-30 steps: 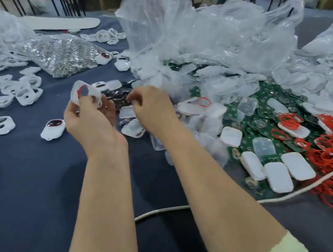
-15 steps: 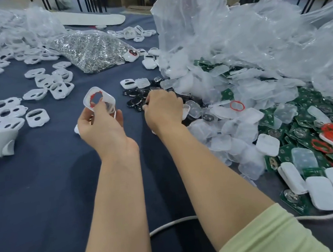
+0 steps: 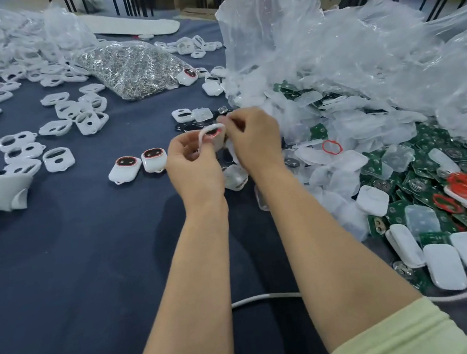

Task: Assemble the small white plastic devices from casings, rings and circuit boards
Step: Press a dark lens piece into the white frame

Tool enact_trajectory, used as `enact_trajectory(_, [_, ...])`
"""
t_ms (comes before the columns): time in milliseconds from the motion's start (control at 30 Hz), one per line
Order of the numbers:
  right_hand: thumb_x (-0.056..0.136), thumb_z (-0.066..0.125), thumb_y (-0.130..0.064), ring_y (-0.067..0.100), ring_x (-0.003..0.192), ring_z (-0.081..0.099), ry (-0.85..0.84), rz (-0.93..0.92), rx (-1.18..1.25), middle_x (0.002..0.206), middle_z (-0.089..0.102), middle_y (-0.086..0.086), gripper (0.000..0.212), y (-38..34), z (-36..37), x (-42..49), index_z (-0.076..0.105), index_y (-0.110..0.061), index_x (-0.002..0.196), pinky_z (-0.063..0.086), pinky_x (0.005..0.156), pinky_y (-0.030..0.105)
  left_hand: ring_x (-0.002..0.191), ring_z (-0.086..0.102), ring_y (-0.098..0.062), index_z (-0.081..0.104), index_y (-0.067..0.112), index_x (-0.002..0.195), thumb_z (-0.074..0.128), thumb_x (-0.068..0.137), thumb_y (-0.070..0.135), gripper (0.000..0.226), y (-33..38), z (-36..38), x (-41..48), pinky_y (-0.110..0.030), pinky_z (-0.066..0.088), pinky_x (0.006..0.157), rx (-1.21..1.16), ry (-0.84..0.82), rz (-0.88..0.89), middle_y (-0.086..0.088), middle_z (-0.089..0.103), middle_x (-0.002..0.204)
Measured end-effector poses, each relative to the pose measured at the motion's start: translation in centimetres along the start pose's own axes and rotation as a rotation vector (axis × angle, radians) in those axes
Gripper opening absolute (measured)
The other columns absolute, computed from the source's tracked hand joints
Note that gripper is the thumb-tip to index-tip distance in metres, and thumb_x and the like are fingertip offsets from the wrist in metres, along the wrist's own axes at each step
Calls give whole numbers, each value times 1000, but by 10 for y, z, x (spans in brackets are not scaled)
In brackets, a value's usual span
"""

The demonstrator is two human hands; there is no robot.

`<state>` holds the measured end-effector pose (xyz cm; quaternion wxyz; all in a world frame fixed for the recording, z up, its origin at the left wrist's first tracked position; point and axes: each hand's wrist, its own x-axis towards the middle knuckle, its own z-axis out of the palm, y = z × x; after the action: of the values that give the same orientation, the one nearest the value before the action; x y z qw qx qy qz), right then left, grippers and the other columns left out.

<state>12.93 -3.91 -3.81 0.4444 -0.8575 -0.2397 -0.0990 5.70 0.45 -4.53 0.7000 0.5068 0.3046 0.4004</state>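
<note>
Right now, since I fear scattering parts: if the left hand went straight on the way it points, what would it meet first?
Probably the dark round parts on the cloth just beyond the white casing that the left hand grips; depth is unclear, so it might pass above them.

Navy desk [image 3: 63, 288]; the casing [image 3: 219, 143] I hold is white, ringed red. Green circuit boards [image 3: 374, 161] and red rings [image 3: 464, 180] lie toward its right edge; my sleeve [image 3: 401, 333] is pale yellow.

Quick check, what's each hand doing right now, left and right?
Left hand: closed, holding a white casing.
Right hand: closed, fingers curled and pinching the same casing's right edge; any small part held there is hidden.
</note>
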Motion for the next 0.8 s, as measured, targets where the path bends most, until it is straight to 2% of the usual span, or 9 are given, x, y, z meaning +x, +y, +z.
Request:
enact_trajectory(67, [93,59,-31,18,71,55,97,89,123,71,64,2,28,-1,-8,1,72,-7,86,37,66,27,60,57,4,57,23,76,56,86,-4,29,1,2,-3,-9,43,59,37,-41,48,8,62,71])
enact_trajectory(133, [93,59,-31,17,66,57,114,161,228,64,63,0,28,1,-18,3,70,-8,82,43,70,28,59,58,3,59,24,76,54,84,-4,29,1,6,-6,-15,47,65,83,-76,78,-4,67,86])
enact_trajectory(267, [94,58,-21,10,53,52,41,289,417,60,59,0,19,11,-37,-6,66,-10,81,46,59,22,78,64,-7,64,20,85,55,86,-2,23,-1,15,-13,-23,51,78,103,-148,71,-17,66,109])
enact_trajectory(367, [93,57,-8,6,51,52,-11,459,741,66,59,3,11,18,-54,-17,65,-8,87,44,50,15,86,67,-12,68,13,92,53,86,-3,22,-4,21,-20,-24,53,81,79,-210,34,-14,68,109])
enact_trajectory(433, [94,52,-2,5,51,54,-36,496,887,67,60,3,16,23,-64,-24,66,-7,88,47,51,14,75,64,2,69,4,94,52,87,-2,19,-5,24,-24,-13,49,72,36,-231,29,-10,67,110])
enact_trajectory(500, [94,49,4,5,52,57,-51,480,940,71,62,2,22,27,-71,-33,65,-11,90,50,56,14,69,63,10,68,-5,99,53,89,-3,18,-6,26,-26,-6,45,64,-3,-254,25,-3,66,102])
enact_trajectory(600, [91,52,8,8,61,62,6,462,927,84,63,6,20,32,-75,-42,57,-9,102,54,63,16,72,63,11,63,5,109,57,90,-1,20,-10,25,-28,-6,46,63,2,-304,20,10,66,93])
enact_trajectory(700, [90,54,9,10,64,66,9,433,951,85,66,10,14,33,-75,-46,59,-3,95,56,67,18,91,65,-1,57,8,118,61,88,-1,32,-10,25,-29,-15,52,79,-37,-353,-64,-4,66,114])
enact_trajectory(800, [90,54,9,10,66,68,-17,394,995,82,68,9,16,30,-75,-47,62,-5,89,56,68,18,90,63,-20,62,5,104,59,87,-8,21,-5,28,-31,-32,51,91,-172,-388,-197,-13,68,98])
